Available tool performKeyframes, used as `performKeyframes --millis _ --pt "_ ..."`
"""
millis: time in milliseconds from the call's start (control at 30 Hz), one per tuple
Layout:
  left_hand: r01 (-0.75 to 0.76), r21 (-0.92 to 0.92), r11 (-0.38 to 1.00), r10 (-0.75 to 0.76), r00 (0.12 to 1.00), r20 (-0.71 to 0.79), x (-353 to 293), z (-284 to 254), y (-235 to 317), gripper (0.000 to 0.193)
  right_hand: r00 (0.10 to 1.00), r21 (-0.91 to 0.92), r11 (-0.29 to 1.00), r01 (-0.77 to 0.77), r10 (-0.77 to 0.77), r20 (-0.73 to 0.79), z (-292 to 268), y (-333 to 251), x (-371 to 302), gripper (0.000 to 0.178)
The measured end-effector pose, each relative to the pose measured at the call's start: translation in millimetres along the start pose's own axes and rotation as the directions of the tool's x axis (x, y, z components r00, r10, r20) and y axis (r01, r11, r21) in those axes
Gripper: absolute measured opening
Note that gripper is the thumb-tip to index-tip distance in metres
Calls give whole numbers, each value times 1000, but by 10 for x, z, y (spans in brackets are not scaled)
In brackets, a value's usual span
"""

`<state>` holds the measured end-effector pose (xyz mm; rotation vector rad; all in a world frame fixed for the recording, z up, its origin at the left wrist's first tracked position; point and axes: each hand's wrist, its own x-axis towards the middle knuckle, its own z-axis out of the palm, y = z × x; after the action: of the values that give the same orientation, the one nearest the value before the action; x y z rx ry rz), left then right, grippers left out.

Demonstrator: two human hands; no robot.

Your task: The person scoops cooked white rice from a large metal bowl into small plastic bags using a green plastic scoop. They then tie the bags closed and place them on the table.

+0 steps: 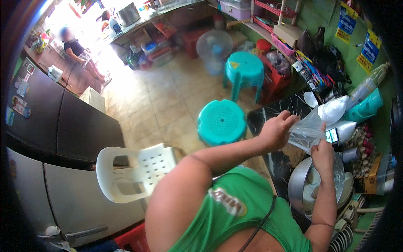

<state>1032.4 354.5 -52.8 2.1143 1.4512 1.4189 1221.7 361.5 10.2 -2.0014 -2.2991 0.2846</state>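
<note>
A clear plastic bag (305, 129) is stretched between my two hands above the dark marbled counter. My left hand (277, 131) pinches its left edge, with the fingers closed. On the opposite side my right hand (322, 156) grips it lower down, one finger pointing up along the plastic. Under my right forearm sits a large round metal pot (295, 190) with a pale, whitish content that I cannot make out. Just beyond the bag lie a white filled plastic bag (333, 109) and a phone (332, 135) with a lit screen.
A white spoon or ladle (310, 99) and teal containers (365, 105) are near the wall, by egg trays (360, 153). Teal stools (221, 122) and a white plastic chair (155, 166) stand on the tiled floor (168, 94). Another person (77, 50) stands far left.
</note>
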Motion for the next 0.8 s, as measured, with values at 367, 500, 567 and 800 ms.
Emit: performKeyframes --millis 367,500,567,800 --pt "240 -107 965 -250 964 -92 180 77 71 44 996 68 996 62 -66 66 -93 320 -79 82" --pt "194 -236 952 -236 958 -163 221 204 74 44 991 169 977 132 -136 8 -68 346 -171 84" --pt "103 -206 973 -138 977 -162 190 282 86 50 993 149 984 98 -107 52 -83 435 -163 88" --pt "-512 84 855 472 834 286 41 406 206 43 997 30 997 68 -69 25 -257 774 4 83"
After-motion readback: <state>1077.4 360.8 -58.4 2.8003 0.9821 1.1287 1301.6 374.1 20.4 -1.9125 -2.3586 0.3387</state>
